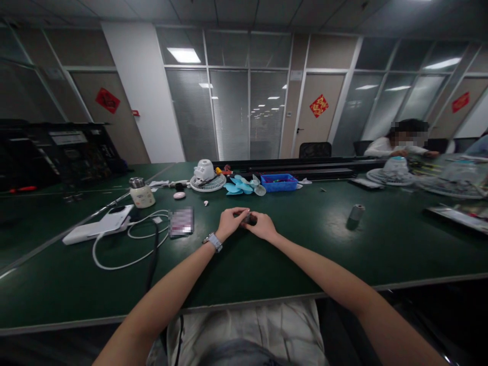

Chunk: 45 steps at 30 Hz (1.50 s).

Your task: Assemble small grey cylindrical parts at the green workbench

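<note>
My left hand [230, 222], with a watch [212, 241] on its wrist, is closed over the dark green table [305, 274]. Facing it, my right hand [263, 226] is closed too, and the fingertips of both hands meet around a small dark object [249, 219]. The fingers cover most of it, so its kind cannot be made out. Apart from my right hand, a grey metal cylinder [356, 212] stands upright on the table. Beyond my hands lie light-blue fan blades [239, 186] and a blue plastic basket [279, 183] with small items inside.
A white fan housing [205, 170] rests on a round grille at the back. To the left are a bottle [142, 194], a phone [111, 222] on a white box, and looped white cable [114, 267]. A co-worker [400, 142] sits far right by fan parts [394, 170].
</note>
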Each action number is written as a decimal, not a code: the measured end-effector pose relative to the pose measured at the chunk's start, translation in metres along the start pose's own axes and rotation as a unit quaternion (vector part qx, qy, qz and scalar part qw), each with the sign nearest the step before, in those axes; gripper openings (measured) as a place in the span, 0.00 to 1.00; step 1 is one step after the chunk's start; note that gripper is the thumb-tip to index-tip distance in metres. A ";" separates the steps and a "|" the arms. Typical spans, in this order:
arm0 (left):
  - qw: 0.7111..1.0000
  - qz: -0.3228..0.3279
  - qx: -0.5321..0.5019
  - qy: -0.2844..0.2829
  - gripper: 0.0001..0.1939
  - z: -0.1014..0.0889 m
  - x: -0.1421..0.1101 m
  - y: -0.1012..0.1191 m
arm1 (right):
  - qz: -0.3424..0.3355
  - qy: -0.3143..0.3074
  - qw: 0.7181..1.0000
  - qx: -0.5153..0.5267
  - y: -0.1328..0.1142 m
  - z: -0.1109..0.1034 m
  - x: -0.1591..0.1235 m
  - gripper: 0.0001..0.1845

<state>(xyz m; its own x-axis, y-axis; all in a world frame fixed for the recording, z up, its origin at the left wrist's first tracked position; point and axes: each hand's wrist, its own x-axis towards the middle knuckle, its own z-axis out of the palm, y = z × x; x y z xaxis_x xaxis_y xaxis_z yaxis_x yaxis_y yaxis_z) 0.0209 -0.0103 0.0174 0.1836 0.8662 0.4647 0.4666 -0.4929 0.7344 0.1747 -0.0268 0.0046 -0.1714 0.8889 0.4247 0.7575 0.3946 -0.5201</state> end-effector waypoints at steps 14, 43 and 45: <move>0.982 0.006 0.171 -0.074 0.13 -0.021 0.007 -0.038 | 0.012 0.021 0.999 0.028 0.007 -0.006 0.003 0.22; 0.987 -0.128 0.048 0.084 0.20 -0.025 0.008 -0.057 | -0.131 -0.059 0.989 -0.036 -0.009 0.035 0.022 0.14; 0.987 -0.129 0.062 0.077 0.20 -0.024 0.007 -0.055 | -0.127 -0.050 0.990 -0.031 -0.006 0.034 0.022 0.12</move>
<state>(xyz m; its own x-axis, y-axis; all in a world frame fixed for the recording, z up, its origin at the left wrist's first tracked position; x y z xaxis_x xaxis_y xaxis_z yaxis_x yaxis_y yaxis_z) -0.0247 0.0214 -0.0079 -0.0833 0.9343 0.3467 0.5847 -0.2359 0.7762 0.1450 -0.0018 -0.0078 -0.4199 0.7827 0.4595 0.7185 0.5959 -0.3587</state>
